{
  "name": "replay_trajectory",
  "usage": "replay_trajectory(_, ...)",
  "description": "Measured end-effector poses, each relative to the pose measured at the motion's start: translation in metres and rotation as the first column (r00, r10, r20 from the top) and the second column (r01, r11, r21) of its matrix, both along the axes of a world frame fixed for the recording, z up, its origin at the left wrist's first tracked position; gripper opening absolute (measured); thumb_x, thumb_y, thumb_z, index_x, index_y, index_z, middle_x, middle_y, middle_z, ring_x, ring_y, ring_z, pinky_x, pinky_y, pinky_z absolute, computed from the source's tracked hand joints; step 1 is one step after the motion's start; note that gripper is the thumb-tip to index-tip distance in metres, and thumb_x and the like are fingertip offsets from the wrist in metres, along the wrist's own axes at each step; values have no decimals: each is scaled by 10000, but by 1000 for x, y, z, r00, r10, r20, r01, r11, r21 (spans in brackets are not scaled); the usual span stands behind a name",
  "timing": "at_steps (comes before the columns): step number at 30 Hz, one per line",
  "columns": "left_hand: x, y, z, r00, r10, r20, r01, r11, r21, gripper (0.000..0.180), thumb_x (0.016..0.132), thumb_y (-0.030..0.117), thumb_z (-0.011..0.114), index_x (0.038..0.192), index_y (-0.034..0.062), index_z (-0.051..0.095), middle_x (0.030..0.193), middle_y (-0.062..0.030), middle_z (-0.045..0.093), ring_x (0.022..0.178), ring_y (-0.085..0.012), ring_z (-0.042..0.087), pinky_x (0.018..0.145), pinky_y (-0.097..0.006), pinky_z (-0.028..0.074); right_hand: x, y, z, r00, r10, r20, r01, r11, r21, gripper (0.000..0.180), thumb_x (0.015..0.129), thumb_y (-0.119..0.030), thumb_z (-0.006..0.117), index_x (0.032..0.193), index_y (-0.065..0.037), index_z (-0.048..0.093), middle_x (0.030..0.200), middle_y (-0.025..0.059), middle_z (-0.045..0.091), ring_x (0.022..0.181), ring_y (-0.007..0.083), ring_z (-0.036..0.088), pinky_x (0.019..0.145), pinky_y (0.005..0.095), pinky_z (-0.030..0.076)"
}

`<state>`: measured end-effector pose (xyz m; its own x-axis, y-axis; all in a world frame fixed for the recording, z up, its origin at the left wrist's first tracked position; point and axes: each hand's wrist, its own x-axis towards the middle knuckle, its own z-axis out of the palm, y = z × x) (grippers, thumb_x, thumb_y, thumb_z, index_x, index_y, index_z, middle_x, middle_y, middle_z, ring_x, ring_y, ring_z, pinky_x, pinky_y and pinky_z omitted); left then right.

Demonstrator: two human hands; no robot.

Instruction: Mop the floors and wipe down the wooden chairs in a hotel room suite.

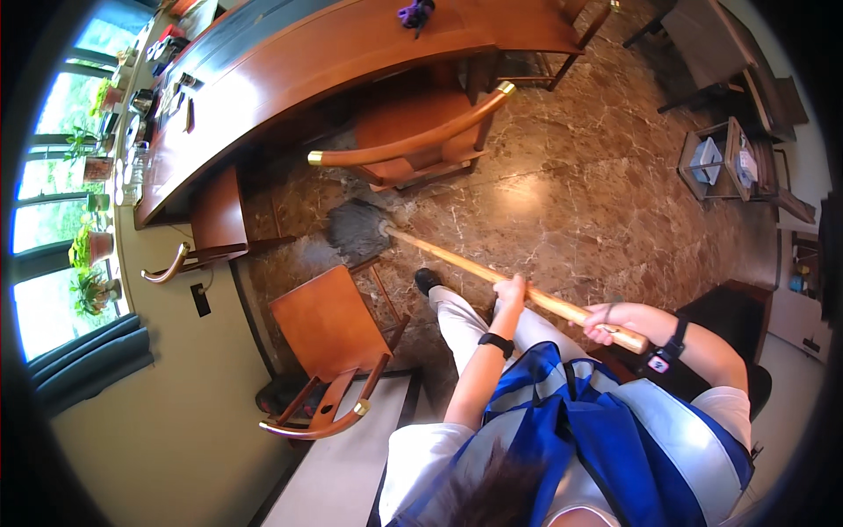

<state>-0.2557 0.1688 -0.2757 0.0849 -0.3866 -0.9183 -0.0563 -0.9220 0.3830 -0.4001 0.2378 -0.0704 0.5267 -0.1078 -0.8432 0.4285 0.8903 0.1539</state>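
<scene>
A long wooden-handled mop (448, 256) slants across the view, its grey string head (356, 232) spread on the brown marbled floor. My left hand (510, 291) is wrapped round the middle of the handle. Closer to the handle's upper end, my right hand (600, 324) grips it as well. The mop head lies between a wooden armchair (408, 132) tucked at the table and another wooden chair (329, 316) to its lower left.
A long wooden table (290, 66) runs along the far side, with a purple item (415, 13) on it. Another chair (218, 211) stands by its left end. Potted plants (97, 246) line the windowsill at left. A small shelf cart (722, 160) stands at right.
</scene>
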Motion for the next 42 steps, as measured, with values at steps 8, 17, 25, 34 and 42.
replay_trajectory(8,-108,97,57,944,-282,-172,293,955,40,199,668,92,496,737,-90,459,609,-123,553,504,-183,565,368,-267,407,-62,69,130,963,-228,-144,236,971,40,292,767,-28,407,1055,10,376,587,-6,379,456,38,369,395,151,328)
replay_trajectory(17,-150,93,104,637,-99,-765,365,912,186,196,732,192,486,785,7,446,648,-75,537,582,-180,553,476,-277,458,-50,83,144,880,-295,-373,380,908,178,218,717,-3,437,920,-62,384,537,20,357,408,70,354,366,176,307)
replay_trajectory(25,54,-15,109,755,-419,-504,158,863,-481,286,784,208,467,1023,52,448,976,-91,493,828,-168,517,614,-284,448,-10,-7,118,830,-513,-220,555,718,420,152,685,-33,467,581,-79,365,513,-25,390,413,35,381,422,181,368)
replay_trajectory(34,451,6,157,-79,577,813,261,799,-542,532,599,175,604,1022,-36,361,1146,-215,286,1055,-355,299,888,-428,252,64,-95,84,869,-462,-177,491,759,428,183,653,-30,468,515,-73,356,495,-1,407,439,93,428,462,204,422)
replay_trajectory(42,605,76,91,420,908,-6,-784,359,-507,412,723,250,581,1041,37,428,877,-65,510,850,-170,478,755,-377,355,132,-164,59,862,-434,-262,506,693,514,163,623,-27,474,495,-72,384,478,0,411,443,104,435,471,214,435)
